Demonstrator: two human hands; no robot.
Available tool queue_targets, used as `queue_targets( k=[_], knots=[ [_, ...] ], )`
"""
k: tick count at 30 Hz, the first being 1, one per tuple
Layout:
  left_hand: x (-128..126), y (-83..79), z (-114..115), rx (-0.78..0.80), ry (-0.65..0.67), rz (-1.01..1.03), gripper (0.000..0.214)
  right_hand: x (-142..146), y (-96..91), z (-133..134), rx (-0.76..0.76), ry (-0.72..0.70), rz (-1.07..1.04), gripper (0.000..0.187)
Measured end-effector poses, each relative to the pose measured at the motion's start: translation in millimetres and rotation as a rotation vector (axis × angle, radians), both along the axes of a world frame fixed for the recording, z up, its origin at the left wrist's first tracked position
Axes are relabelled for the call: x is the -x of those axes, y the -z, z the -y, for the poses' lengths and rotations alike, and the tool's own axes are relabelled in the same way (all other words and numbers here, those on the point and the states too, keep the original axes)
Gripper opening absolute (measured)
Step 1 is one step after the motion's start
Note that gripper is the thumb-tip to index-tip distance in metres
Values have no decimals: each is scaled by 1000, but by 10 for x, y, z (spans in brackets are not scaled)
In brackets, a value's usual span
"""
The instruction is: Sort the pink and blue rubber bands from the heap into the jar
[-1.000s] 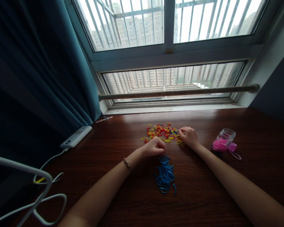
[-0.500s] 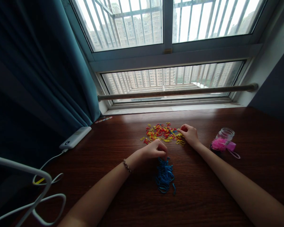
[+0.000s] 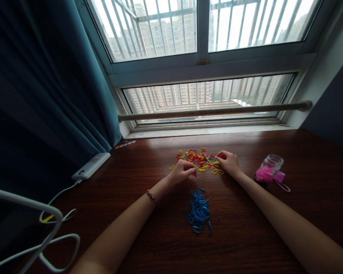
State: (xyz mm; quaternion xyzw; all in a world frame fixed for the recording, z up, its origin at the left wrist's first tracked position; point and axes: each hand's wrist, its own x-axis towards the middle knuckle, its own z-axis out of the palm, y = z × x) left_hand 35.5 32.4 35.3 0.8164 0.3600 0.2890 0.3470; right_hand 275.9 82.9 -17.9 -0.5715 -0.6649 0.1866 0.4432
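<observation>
A loose pile of red and yellow rubber bands (image 3: 201, 160), with a few blue ones among them, lies spread on the wooden table. My left hand (image 3: 183, 170) hovers at the pile's near left edge, fingers loosely bent and apart, with nothing visible in them. At the right edge of the pile, my right hand (image 3: 229, 161) has thumb and fingertips pinched together; what is between them is too small to make out. Closer to me lies a separate heap of blue rubber bands (image 3: 199, 211), one band lying just to its right.
On the right, a clear jar (image 3: 271, 163) with pink bands inside lies tilted beside a pink loop strap. A white power bank (image 3: 91, 166) with a cable sits by the blue curtain (image 3: 82, 76). A thick white tube (image 3: 25, 201) crosses the lower left. Behind the table is a barred window.
My left hand has let go at the blue heap and moved away from me and to the left, toward the mixed pile. The right hand has barely moved.
</observation>
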Motion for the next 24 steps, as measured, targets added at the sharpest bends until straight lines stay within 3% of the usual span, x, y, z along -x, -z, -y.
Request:
queue_targets(
  k=[7, 11, 13, 14, 17, 19, 21, 24],
  knots=[
    [241, 186, -271, -214, -403, 100, 28, -15, 26, -19, -63, 69, 208, 27],
    [334, 310, -385, -270, -546, 72, 28, 46, -78, 47, -114, 106, 101, 28],
    [354, 344, -414, -301, -585, 27, 28, 112, -191, 129, -92, -24, -18, 28],
    [359, 355, -423, -326, -600, 2, 27, 151, -257, 180, -39, -162, -73, 28],
    [362, 369, -438, -431, -629, -72, 22, 263, -442, 341, 267, -738, -89, 28],
    [352, 368, -442, -499, -615, -115, 19, 312, -521, 417, 432, -1024, 0, 29],
    [337, 367, -442, -547, -583, -155, 18, 323, -550, 437, 487, -1141, 52, 30],
    [313, 378, -435, -594, -533, -218, 18, 265, -500, 359, 429, -1090, 11, 30]
  ],
)
